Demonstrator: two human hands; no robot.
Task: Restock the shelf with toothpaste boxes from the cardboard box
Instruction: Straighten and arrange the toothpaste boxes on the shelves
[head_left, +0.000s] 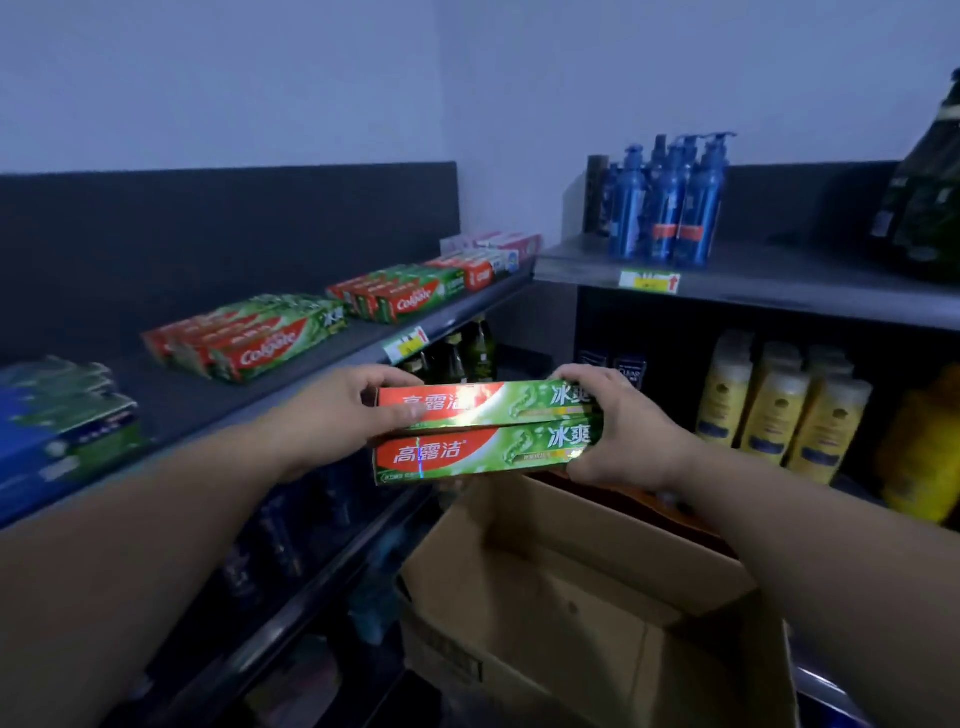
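Two green-and-red toothpaste boxes (485, 431) lie stacked between my hands, above the open cardboard box (571, 597). My left hand (332, 415) grips their left end, thumb on top. My right hand (618, 426) grips their right end. The grey shelf (171, 400) to the left carries matching green toothpaste boxes (249, 338), a second green-and-red group (400, 293) further along, and red-and-white boxes (480, 265) beyond.
Blue and green boxes (62, 415) sit at the shelf's near left. Blue pump bottles (670, 202) stand on the right-hand shelf, yellow bottles (779, 405) below them. Green bottles (457, 353) fill the lower left shelf. A yellow price tag (408, 344) hangs on the shelf edge.
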